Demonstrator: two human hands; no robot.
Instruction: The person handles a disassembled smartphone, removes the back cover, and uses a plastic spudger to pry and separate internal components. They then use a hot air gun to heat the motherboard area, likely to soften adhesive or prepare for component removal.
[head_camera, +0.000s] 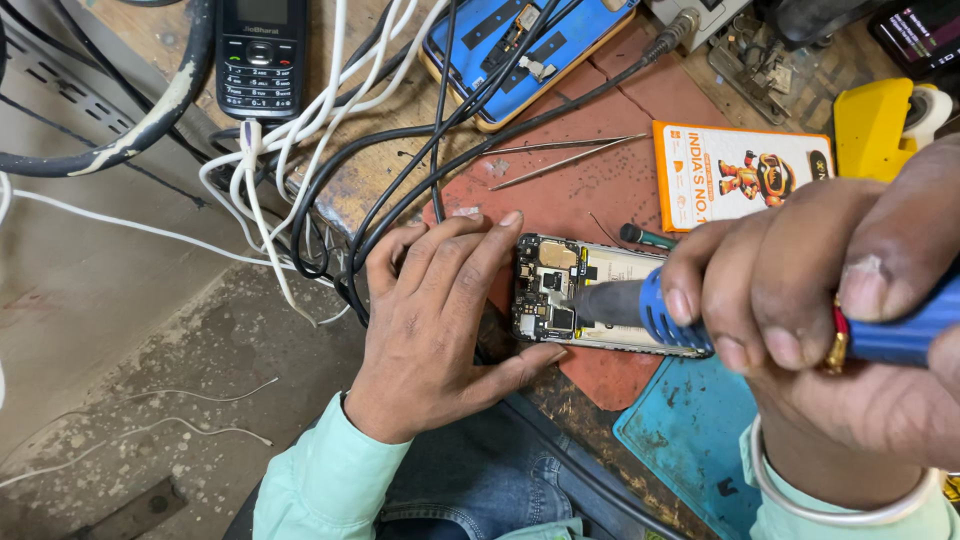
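Note:
An opened phone (590, 270) with its circuit board exposed lies on a reddish mat (600, 190) at the bench edge. My left hand (440, 320) rests flat beside it, fingers spread, thumb and fingertips bracing its left end. My right hand (830, 310) grips a blue-handled soldering iron (650, 305), whose dark tip points left over the phone's board. Whether the tip touches the board I cannot tell.
Metal tweezers (570, 160) lie on the mat behind the phone. An orange box (735, 175), a blue opened phone back (520, 50), a black keypad phone (260, 55), tangled black and white cables (330, 170), a teal mat (690, 430) and a yellow tool (880, 125) surround the spot.

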